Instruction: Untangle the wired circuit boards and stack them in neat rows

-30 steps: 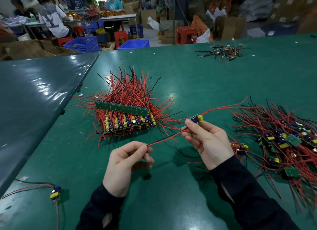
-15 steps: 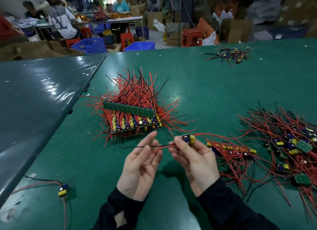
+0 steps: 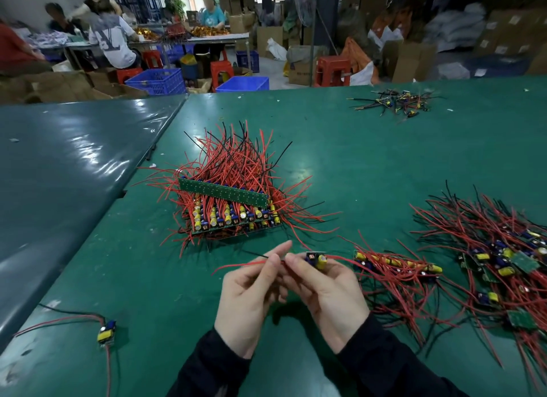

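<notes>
The board (image 3: 316, 260) sits pinched in my right hand (image 3: 328, 293), held just above the table (image 3: 340, 148) and a little nearer me than the stack (image 3: 229, 210); thumb and fingers curl round its edges, with the yellow capacitor poking up between them. It looks very light, small and stiff, but I judge its parts fragile, so the bare edges are the place to hold, not the capacitor or the blue parts. Its wires (image 3: 245, 265) are another matter: thin, limp and springy, a red one and a black one running left from the board. My left hand (image 3: 251, 290) has them pinched between thumb and fingertips close to the board, the other fingers loosely extended. I would guess they slide easily through the fingers and snag on anything, so drawing them straight from the board end outward should work better than tugging at the tips, which might strain the solder joints. The stack itself is rows of boards packed side by side, a long green strip (image 3: 223, 191) lying across the top, red wires fanning out beyond it. Right of the stack and beside my right hand lies a short row (image 3: 396, 263) of boards, and further right a large tangle (image 3: 497, 257). Left of the stack, near the table edge, one stray board (image 3: 106, 331) lies alone.
</notes>
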`<state>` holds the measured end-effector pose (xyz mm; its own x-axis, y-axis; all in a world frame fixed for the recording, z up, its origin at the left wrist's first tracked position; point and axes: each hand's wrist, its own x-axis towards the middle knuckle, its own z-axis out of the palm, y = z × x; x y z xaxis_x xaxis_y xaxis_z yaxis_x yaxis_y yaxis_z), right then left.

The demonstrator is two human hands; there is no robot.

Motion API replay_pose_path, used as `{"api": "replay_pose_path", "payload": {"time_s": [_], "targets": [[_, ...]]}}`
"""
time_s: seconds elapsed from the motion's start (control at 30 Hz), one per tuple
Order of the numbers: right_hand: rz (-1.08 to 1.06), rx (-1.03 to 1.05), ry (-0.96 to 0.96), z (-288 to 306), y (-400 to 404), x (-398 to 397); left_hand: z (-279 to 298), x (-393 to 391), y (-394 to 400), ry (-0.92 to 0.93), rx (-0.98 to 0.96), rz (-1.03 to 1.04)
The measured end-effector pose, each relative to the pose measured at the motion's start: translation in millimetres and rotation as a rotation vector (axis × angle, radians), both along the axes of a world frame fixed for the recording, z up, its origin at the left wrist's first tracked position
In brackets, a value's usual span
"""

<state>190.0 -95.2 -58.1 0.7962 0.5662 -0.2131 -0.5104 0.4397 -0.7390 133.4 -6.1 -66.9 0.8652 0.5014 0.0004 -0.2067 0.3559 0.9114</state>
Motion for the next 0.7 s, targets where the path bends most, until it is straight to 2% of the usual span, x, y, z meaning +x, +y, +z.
{"api": "replay_pose_path", "payload": {"time_s": [0.1,0.2,0.3,0.33,0.37,0.43,0.5,0.57,0.63,0.7], "targets": [[0.100,-0.047,-0.073,-1,-1,-3,3,-1,8,-0.015,0.034,0.118],[0.269,-0.207,-0.237,-4,-3,-3,8,-2,24,-0.027,-0.095,0.176],[0.669,-0.497,-0.586,-1,-12,-1,10,-7,45,-0.032,-0.215,0.209],[0.817,-0.524,-0.656,2,-16,0,11,-8,51,-0.026,-0.227,0.213],[0.938,-0.486,-0.688,5,-21,3,11,-10,56,-0.012,-0.225,0.209],[1.081,-0.267,-0.673,18,-31,8,10,-12,61,0.043,-0.174,0.172],[1.017,-0.001,-0.594,31,-35,12,9,-13,60,0.104,-0.097,0.099],[0.656,0.069,-0.575,34,-33,15,10,-13,55,0.138,-0.036,0.001],[0.263,-0.069,-0.669,26,-28,19,10,-13,48,0.143,0.030,-0.094],[0.162,-0.330,-0.821,15,-22,20,12,-14,43,0.110,0.081,-0.167]]}}
